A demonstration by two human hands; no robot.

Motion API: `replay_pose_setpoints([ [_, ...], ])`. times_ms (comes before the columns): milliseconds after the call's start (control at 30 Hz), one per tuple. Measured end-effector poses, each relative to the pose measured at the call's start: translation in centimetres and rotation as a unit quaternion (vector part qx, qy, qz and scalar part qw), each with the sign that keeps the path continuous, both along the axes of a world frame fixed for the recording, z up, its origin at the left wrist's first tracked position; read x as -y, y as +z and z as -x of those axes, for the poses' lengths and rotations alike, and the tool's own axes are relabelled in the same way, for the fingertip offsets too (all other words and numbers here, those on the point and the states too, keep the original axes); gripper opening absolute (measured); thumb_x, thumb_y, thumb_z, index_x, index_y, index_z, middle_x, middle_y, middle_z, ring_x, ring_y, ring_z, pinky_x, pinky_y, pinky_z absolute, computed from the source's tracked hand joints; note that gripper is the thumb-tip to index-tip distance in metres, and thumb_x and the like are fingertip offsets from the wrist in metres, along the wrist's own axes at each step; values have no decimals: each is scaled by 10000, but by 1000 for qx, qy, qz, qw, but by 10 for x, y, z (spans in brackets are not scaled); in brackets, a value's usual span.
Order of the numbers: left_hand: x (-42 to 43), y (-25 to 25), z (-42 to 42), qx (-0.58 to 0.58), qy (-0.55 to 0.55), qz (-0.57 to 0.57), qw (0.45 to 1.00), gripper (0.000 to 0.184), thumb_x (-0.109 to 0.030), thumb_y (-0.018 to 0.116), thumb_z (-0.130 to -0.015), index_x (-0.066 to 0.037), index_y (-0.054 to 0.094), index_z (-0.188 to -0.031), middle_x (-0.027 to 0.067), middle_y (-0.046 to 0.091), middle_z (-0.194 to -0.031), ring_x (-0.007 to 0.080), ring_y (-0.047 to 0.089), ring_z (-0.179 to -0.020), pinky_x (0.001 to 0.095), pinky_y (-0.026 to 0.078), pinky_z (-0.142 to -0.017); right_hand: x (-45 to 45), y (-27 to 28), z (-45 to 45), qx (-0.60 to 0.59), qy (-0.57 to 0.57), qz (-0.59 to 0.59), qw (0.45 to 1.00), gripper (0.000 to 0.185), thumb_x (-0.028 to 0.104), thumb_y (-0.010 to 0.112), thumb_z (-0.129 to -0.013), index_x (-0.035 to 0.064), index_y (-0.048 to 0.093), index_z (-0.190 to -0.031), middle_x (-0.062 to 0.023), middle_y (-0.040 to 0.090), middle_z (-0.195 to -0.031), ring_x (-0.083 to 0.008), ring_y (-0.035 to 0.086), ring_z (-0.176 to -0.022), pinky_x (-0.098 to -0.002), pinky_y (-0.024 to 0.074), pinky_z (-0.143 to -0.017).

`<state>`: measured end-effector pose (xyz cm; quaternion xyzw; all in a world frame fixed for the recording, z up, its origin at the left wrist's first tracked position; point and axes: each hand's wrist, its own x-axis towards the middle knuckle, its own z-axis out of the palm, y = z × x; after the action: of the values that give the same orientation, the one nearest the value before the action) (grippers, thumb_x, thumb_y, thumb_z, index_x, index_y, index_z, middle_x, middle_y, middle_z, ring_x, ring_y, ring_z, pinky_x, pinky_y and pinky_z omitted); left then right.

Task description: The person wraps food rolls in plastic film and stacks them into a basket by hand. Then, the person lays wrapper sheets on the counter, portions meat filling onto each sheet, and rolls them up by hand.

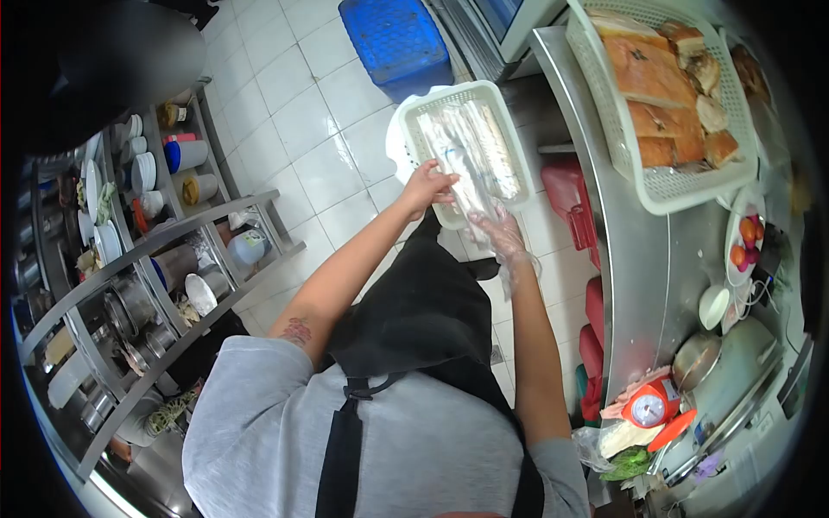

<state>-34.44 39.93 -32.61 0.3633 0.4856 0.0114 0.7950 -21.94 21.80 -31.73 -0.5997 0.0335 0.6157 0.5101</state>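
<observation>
Gloved right hand holds plastic-wrapped package, contents murky; left hand touching, grip unclear.

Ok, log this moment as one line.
left hand: bare, touching plastic-wrapped package; right hand: clear-gloved, gripping it; below: pale plastic basket, holding other wrapped packages

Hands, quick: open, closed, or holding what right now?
Left hand: touching the clear-wrapped pack; whether it grips cannot be told.
Right hand: closed, holding the pack's near end.
</observation>
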Motion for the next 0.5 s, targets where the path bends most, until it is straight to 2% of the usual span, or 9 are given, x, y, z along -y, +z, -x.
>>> replay_pose_setpoints([
  [100, -35, -45, 5, -33, 23, -42, 998, 741, -84, 710, -911, 18, 264, -1493, 117, 691, -1125, 213, 710, -977, 326, 611, -771, -35, -32, 15, 35, -112, 46, 992, 836, 221, 847, -830, -50, 374, -1463, -142, 630, -1134, -153, 622, -753, -292, 526, -596],
  [133, -44, -56, 8, -33, 30, -79, 996, 686, -51, 706, -888, 4, 339, -1465, 117, 693, -1113, 206, 714, -935, 303, 609, -750, -43, -49, 24, 54, -153, 41, 986, 819, 229, 846, -832, -34, 392, -1461, -165, 609, -1162, -143, 603, -746, -298, 495, -559],
  [200, -66, -73, 8, -101, -53, -227, 967, 648, -48, 711, -871, -25, 397, -1438, 131, 691, -1114, 215, 719, -881, 308, 607, -719, -51, -79, 37, 81, -136, 30, 987, 826, 245, 829, -848, -22, 376, -1485, -170, 600, -1198, -155, 618, -792, -292, 508, -570],
  [233, -72, -64, 4, -133, -95, -297, 941, 631, -47, 713, -863, -40, 426, -1424, 138, 690, -1115, 219, 721, -854, 310, 606, -703, -52, -86, 41, 95, -128, 25, 987, 829, 252, 820, -856, -16, 368, -1496, -172, 596, -1215, -161, 626, -816, -289, 515, -575],
  [267, -74, -53, 2, -147, -161, -367, 904, 624, -93, 747, -838, -71, 467, -1396, 178, 628, -1254, 250, 692, -987, 386, 584, -813, -50, -91, 43, 86, -105, 31, 990, 828, 256, 810, -865, -11, 360, -1507, -166, 597, -1226, -165, 630, -846, -293, 524, -599],
  [300, -74, -43, 0, -153, -221, -462, 845, 644, -117, 760, -833, -82, 464, -1404, 204, 578, -1309, 278, 652, -1065, 411, 551, -877, -47, -93, 45, 76, -82, 37, 993, 828, 259, 800, -873, -6, 352, -1517, -159, 598, -1237, -169, 633, -877, -297, 534, -622],
  [367, -72, -33, -5, -152, -328, -630, 688, 685, -164, 785, -823, -105, 457, -1422, 257, 477, -1419, 334, 571, -1222, 463, 486, -1004, -43, -96, 46, 46, -48, 32, 997, 828, 265, 777, -891, -1, 331, -1536, -147, 596, -1265, -170, 637, -932, -307, 548, -678],
  [467, -60, -48, -8, -227, -193, -630, 717, 907, -239, 829, -779, -42, 331, -1511, 325, 294, -1509, 448, 411, -1360, 476, 389, -1111, -40, -93, 38, 17, -2, 29, 999, 824, 264, 745, -908, 0, 306, -1554, -134, 596, -1298, -159, 635, -988, -313, 554, -766],
  [500, -58, -62, -8, -212, -152, -594, 761, 991, -258, 837, -771, -33, 246, -1534, 342, 268, -1509, 472, 402, -1356, 475, 389, -1113, -45, -80, 33, 25, 25, 42, 998, 818, 260, 739, -907, 4, 309, -1555, -134, 599, -1298, -153, 634, -995, -307, 551, -788],
])
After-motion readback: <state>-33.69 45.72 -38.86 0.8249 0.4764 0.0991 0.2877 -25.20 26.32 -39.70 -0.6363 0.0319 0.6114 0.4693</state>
